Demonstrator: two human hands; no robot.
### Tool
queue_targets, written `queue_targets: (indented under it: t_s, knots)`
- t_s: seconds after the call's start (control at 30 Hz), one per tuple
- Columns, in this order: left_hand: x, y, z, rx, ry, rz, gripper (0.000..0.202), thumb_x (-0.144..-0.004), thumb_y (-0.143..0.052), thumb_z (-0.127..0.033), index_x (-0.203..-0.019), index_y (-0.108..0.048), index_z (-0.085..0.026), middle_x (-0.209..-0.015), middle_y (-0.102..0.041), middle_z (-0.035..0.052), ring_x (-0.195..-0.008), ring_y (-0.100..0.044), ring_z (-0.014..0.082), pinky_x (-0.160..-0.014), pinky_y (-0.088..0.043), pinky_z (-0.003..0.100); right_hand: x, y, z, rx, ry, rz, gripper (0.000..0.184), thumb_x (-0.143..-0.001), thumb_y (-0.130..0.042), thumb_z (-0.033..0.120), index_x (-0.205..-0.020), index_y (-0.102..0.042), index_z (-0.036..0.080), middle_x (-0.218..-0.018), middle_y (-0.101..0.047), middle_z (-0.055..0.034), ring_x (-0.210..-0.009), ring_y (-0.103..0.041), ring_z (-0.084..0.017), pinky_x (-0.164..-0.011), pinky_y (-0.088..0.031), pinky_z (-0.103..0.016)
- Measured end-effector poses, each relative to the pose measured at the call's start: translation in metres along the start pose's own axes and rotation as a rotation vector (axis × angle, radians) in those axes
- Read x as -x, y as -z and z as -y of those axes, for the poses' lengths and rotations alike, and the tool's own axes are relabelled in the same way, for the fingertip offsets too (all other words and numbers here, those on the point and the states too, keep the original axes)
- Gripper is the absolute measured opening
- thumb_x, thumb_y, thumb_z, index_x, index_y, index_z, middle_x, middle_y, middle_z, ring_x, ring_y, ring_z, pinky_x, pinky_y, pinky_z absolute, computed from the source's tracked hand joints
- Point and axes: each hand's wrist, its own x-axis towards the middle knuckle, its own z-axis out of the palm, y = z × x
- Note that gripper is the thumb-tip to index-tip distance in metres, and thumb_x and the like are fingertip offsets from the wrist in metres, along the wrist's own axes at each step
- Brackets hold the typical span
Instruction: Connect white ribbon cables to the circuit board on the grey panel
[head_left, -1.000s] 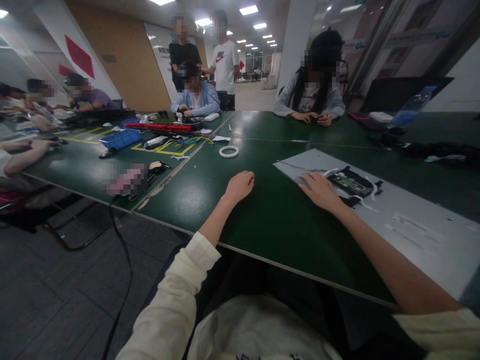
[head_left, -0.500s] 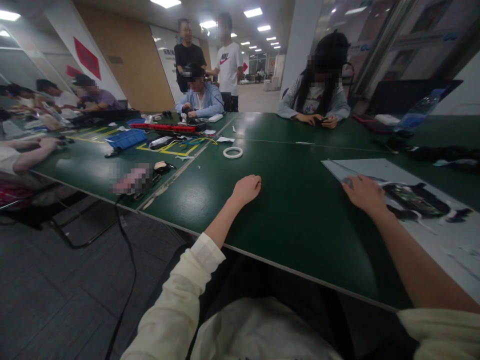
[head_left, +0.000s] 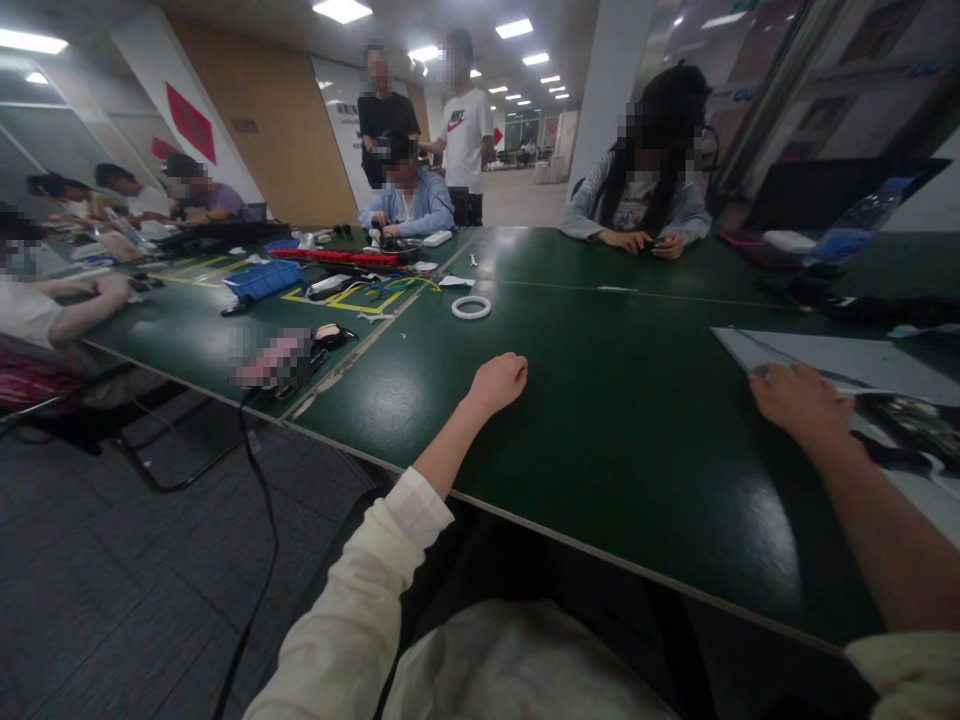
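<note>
My left hand (head_left: 501, 382) rests on the dark green table (head_left: 585, 450), fingers curled in, and nothing shows in it. At the right, my right hand (head_left: 799, 400) is closed at the left edge of a flat white board (head_left: 900, 365); its fingertips are partly hidden. On that board lies a black device with its circuitry exposed (head_left: 911, 420), beside my right hand, along with some black and white pieces. The board's right part runs out of view.
A white ring (head_left: 471, 308) lies ahead of my left hand. Leftward are a blue bin (head_left: 262, 280), a red power strip (head_left: 345, 257), cables and a pink pouch-like item (head_left: 277, 360). A bottle (head_left: 862, 220) stands far right. Several people sit or stand around.
My right hand and the white board, with the device on it, have shifted to the right. My left hand stays in place. The view has turned slightly.
</note>
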Motion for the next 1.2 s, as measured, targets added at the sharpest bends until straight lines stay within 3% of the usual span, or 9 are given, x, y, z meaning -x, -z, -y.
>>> queue_targets:
  t_s: [0.4,0.6,0.87,1.1,1.2]
  knots:
    - [0.000,0.004,-0.006,-0.011,0.049,0.043,0.022,-0.089,-0.037,-0.019,-0.089,-0.059,-0.016,-0.092,-0.060,0.0055,-0.080,-0.056,0.0138,-0.069,-0.044,0.024,0.007,0.004,-0.007,0.064,-0.038,-0.063,0.063,-0.088,-0.011,0.054,-0.123,-0.049,0.019,-0.130,-0.042,-0.0198,-0.115,-0.042,-0.041,-0.088,-0.030,-0.065]
    - [-0.001,0.000,-0.005,-0.002,0.025,0.017,0.021,-0.089,-0.037,-0.021,-0.088,-0.058,-0.017,-0.089,-0.059,0.0044,-0.076,-0.055,0.0129,-0.065,-0.044,0.024,0.019,0.010,-0.008,0.035,-0.031,-0.075,0.064,-0.087,-0.012,0.057,-0.125,-0.048,0.021,-0.141,-0.031,-0.0174,-0.120,-0.035,-0.044,-0.089,-0.026,-0.068]
    - [0.000,0.004,-0.009,-0.009,0.044,0.032,0.020,-0.089,-0.039,-0.020,-0.090,-0.058,-0.017,-0.091,-0.059,0.0045,-0.078,-0.056,0.0133,-0.068,-0.045,0.024,0.025,0.018,-0.010,0.019,-0.105,-0.134,0.071,-0.083,-0.020,0.064,-0.131,-0.046,0.019,-0.135,-0.037,-0.0216,-0.121,-0.030,-0.044,-0.091,-0.025,-0.061]
    - [0.000,0.003,-0.007,-0.010,0.028,0.037,0.021,-0.088,-0.038,-0.020,-0.090,-0.058,-0.016,-0.091,-0.059,0.0053,-0.078,-0.056,0.0136,-0.069,-0.045,0.024,0.017,0.010,-0.022,0.018,-0.157,-0.165,0.072,-0.083,-0.024,0.064,-0.128,-0.051,0.014,-0.131,-0.039,-0.0272,-0.121,-0.030,-0.044,-0.092,-0.020,-0.061]
    - [-0.001,0.000,-0.004,-0.018,0.009,0.023,0.020,-0.088,-0.038,-0.020,-0.089,-0.058,-0.016,-0.090,-0.059,0.0053,-0.076,-0.055,0.0139,-0.068,-0.045,0.025,0.015,0.010,-0.027,0.053,-0.146,-0.161,0.071,-0.083,-0.022,0.064,-0.129,-0.049,0.016,-0.128,-0.043,-0.0257,-0.118,-0.034,-0.044,-0.090,-0.024,-0.060]
